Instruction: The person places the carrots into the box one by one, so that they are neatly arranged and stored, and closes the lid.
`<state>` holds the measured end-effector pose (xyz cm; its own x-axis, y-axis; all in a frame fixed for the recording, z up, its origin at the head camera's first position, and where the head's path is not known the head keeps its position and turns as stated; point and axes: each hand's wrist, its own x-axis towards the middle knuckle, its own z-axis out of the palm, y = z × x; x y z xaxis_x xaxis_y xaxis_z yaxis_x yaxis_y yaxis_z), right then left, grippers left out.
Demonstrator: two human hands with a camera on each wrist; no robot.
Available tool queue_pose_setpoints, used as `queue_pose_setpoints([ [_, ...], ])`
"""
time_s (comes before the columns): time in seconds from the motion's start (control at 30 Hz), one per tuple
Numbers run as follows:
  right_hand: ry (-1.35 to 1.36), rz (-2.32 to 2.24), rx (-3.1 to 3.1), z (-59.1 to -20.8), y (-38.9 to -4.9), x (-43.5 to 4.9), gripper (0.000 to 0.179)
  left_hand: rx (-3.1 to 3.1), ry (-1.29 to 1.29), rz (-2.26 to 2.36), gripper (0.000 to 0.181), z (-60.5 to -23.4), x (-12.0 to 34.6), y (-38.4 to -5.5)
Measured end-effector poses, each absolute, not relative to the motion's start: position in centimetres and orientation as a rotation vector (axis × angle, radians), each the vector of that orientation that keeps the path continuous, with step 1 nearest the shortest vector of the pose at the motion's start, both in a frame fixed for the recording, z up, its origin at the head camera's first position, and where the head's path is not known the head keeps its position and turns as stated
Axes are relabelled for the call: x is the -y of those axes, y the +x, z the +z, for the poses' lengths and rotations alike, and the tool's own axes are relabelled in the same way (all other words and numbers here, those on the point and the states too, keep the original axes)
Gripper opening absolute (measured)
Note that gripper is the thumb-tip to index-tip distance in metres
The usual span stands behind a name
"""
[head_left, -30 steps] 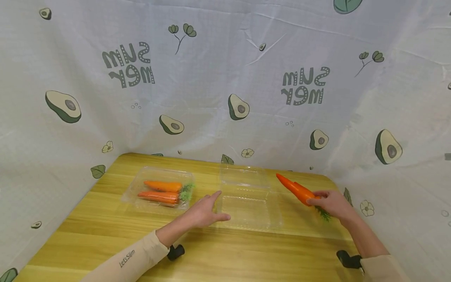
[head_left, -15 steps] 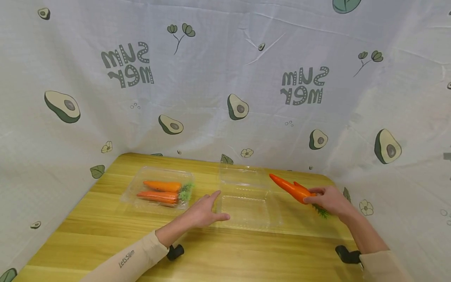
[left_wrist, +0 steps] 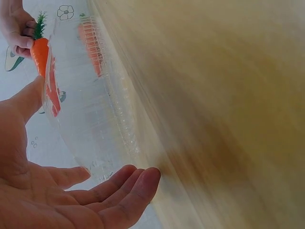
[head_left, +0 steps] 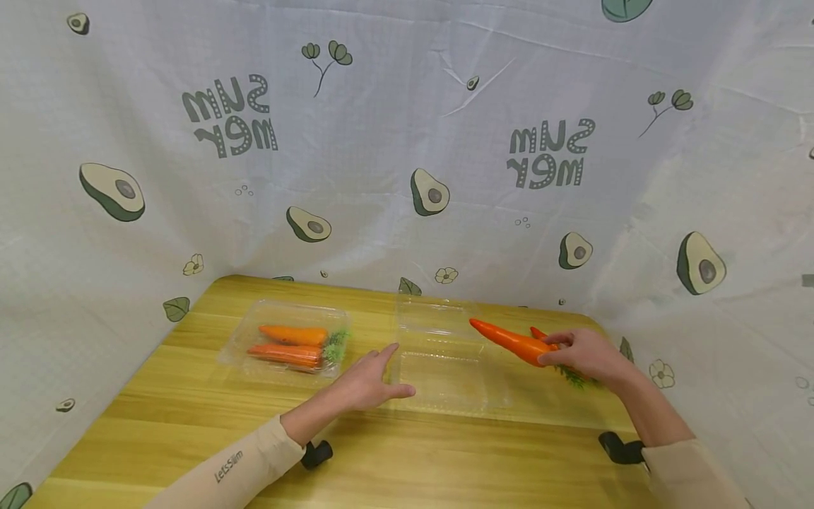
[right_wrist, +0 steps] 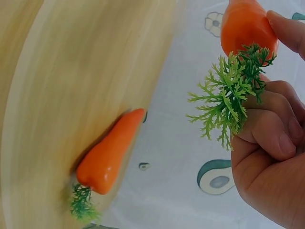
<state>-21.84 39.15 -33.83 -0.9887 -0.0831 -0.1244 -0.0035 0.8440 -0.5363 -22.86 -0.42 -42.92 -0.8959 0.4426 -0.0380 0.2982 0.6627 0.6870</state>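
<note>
My right hand (head_left: 588,353) pinches an orange carrot (head_left: 511,343) near its thick, leafy end, its tip pointing left. In the right wrist view the held carrot's (right_wrist: 245,28) green top hangs beside the curled fingers. A second carrot (right_wrist: 109,152) lies on the table; in the head view it is mostly hidden behind the held one. My left hand (head_left: 365,382) is spread at the left side of a clear plastic clamshell box (head_left: 445,410), whose lid (head_left: 439,318) is folded back. In the left wrist view the thumb (left_wrist: 31,98) is right at the box's rim.
A second clear box (head_left: 244,311) with two carrots (head_left: 292,336) inside stands at the left. A printed white curtain (head_left: 381,141) rises behind the wooden table (head_left: 407,466). A black wrist mount (head_left: 316,454) shows under the left forearm, another (head_left: 620,449) by the right.
My right hand has carried the carrot left toward the clear box, and the carrot has levelled out slightly. More of the second carrot's tip shows behind it. My left hand has stayed in place.
</note>
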Motion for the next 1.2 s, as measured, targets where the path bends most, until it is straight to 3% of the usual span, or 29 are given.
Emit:
queue_pose_setpoints([
  [1.2, -0.302, -0.758, -2.769, -33.1, -24.5, -33.2, 0.051, -2.682, 0.607, 1.040, 0.093, -43.0, 0.4, -22.9],
])
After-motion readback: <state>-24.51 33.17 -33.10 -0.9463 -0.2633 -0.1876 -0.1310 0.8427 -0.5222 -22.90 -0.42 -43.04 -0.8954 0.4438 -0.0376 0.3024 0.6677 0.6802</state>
